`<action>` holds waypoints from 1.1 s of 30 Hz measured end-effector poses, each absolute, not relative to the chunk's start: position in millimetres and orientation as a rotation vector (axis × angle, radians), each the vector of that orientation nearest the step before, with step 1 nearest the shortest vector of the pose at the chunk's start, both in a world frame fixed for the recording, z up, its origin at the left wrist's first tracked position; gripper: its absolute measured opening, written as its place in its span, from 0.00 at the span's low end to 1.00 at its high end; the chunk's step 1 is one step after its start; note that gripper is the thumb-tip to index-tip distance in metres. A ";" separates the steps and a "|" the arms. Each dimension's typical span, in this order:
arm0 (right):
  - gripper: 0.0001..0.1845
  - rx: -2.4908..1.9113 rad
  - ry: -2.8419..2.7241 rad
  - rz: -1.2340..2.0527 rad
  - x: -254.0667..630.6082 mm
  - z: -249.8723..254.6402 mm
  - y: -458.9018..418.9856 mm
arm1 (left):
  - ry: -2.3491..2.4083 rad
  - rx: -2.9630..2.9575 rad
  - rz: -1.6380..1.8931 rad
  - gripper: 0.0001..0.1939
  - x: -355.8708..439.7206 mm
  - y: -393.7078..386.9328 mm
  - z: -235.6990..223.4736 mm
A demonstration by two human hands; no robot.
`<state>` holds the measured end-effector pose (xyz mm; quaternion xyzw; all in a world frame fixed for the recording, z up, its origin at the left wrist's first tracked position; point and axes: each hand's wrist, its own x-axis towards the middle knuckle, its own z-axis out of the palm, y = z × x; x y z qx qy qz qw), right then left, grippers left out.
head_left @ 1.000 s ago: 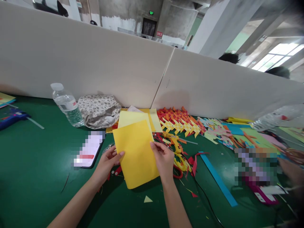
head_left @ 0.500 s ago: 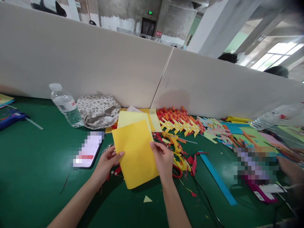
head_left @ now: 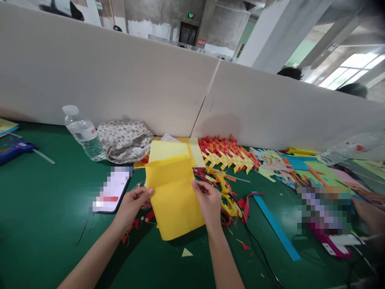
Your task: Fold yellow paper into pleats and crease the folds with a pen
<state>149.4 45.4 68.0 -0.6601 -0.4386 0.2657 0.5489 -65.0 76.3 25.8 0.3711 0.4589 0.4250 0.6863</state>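
Observation:
A sheet of yellow paper (head_left: 177,200) is held up above the green table, its top part bent along a crosswise crease. My left hand (head_left: 135,202) pinches its left edge between thumb and fingers. On the opposite edge, my right hand (head_left: 209,198) grips the paper the same way. Behind it lie paler yellow sheets (head_left: 165,150). Just right of my right hand are a yellow glue gun (head_left: 221,176) and red and yellow paper scraps. Part of a round clear item left of the sheet is covered by my left hand.
A phone (head_left: 114,190), a water bottle (head_left: 86,134) and a patterned cloth (head_left: 126,140) stand or lie to the left. Woven paper fish (head_left: 225,152) line the partition (head_left: 120,80). Rightward are a blue strip (head_left: 275,226), a black cord and another person's hand (head_left: 367,212).
The yellow sheet was flat and now bends near its top. My left hand has shifted slightly with its edge, and my right hand has moved a little to the right.

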 end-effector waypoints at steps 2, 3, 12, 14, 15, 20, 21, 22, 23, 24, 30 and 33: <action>0.14 -1.569 -1.056 0.632 150.2 67.0 45.9 | 1.053 0.843 0.948 0.15 -65.8 77.0 25.8; 0.14 -1.568 -1.060 0.635 150.6 66.1 46.3 | 1.063 0.850 0.945 0.15 -65.8 77.3 25.8; 0.16 -1.556 -0.997 0.683 153.2 44.0 51.9 | 1.118 0.924 0.912 0.17 -64.9 78.3 22.0; 0.17 -1.552 -0.992 0.708 152.8 40.0 52.4 | 1.144 0.934 0.927 0.17 -65.6 78.5 22.7; 0.17 -1.550 -0.986 0.716 152.7 38.5 52.5 | 1.153 0.937 0.931 0.18 -65.7 78.5 23.6; 0.18 -1.534 -0.920 0.715 152.8 34.6 52.9 | 1.142 0.973 0.855 0.19 -64.6 77.3 29.9; 0.18 -1.531 -0.913 0.720 152.9 34.2 52.9 | 1.140 0.983 0.846 0.18 -64.5 77.1 30.6; 0.18 -1.528 -0.911 0.727 152.9 33.9 52.9 | 1.142 0.991 0.843 0.18 -64.6 77.0 30.8; 0.17 -1.525 -0.910 0.734 152.9 33.6 52.8 | 1.145 0.997 0.843 0.18 -64.7 77.0 30.6; 0.17 -1.524 -0.909 0.740 152.8 33.1 52.6 | 1.147 1.001 0.841 0.18 -64.9 76.9 30.1; 0.18 -1.500 -0.870 0.763 152.5 29.1 52.3 | 1.114 1.009 0.744 0.21 -64.1 75.5 23.2; 0.19 -1.467 -0.888 0.854 153.2 30.4 51.3 | 1.143 0.999 0.778 0.21 -66.0 77.5 22.8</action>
